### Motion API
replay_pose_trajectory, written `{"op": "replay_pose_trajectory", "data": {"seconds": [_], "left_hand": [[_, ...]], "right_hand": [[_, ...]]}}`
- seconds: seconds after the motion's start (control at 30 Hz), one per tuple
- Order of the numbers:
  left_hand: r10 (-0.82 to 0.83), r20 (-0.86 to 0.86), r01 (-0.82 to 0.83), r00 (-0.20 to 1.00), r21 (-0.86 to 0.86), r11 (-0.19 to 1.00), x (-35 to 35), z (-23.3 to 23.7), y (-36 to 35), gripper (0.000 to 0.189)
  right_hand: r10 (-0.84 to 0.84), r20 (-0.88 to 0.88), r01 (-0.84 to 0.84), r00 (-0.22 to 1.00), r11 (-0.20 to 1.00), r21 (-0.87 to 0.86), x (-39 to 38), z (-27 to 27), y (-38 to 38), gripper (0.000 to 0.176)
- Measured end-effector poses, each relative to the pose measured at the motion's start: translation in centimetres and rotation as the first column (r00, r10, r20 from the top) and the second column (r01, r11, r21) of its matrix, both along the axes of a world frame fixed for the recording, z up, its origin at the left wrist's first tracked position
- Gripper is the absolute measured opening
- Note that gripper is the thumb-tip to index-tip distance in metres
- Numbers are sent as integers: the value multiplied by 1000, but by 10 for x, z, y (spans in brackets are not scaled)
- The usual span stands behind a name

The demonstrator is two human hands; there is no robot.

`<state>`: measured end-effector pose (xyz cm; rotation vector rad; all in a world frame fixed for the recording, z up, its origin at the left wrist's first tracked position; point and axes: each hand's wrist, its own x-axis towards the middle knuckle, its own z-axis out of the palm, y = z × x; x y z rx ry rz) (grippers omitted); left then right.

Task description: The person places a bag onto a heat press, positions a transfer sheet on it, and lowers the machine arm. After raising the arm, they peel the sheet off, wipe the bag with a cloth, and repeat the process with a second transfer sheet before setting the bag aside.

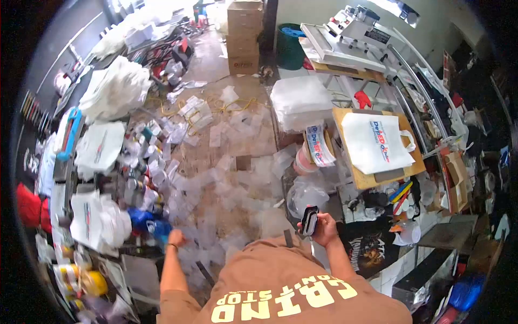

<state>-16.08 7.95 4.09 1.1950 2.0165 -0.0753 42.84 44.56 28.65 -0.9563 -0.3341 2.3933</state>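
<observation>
My right hand (325, 230) is closed around a small black handheld device (309, 221) with a pale, shiny face, held in front of my brown shirt (270, 270). My left hand (176, 237) hangs low on the other side, small and blurred, its fingers hard to make out. Nearest to it is a blue plastic-wrapped bundle (143, 221). Beyond my right hand lies a clear plastic bag (307, 195). A white printed bag (377, 141) with a handle rests flat on a wooden board (356, 175) to the right.
Scattered translucent sheets (226, 189) cover the floor ahead. Jars and cups (145, 183) crowd the left side, near stacks of white printed bags (100, 221). Cardboard boxes (245, 48) stand stacked at the back. A press-like machine (356, 38) and a green bin (290, 48) are at the back right.
</observation>
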Motion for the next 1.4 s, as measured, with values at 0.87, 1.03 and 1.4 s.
{"op": "replay_pose_trajectory", "data": {"seconds": [0.87, 1.03, 1.4], "left_hand": [[195, 210, -191, 958, -40, 981, -245, -74, 440, 39], [-788, -190, 792, 586, -72, 607, -479, -76, 620, 30], [371, 465, -552, 804, 352, 756, -654, 113, 1121, 32]], "right_hand": [[404, -54, -382, 913, 894, 235, -595, 12, 467, 58], [130, -25, -122, 991, 968, 220, -624, 35, 526, 66], [-364, -77, 372, 928, 906, 203, -592, 15, 647, 67]]}}
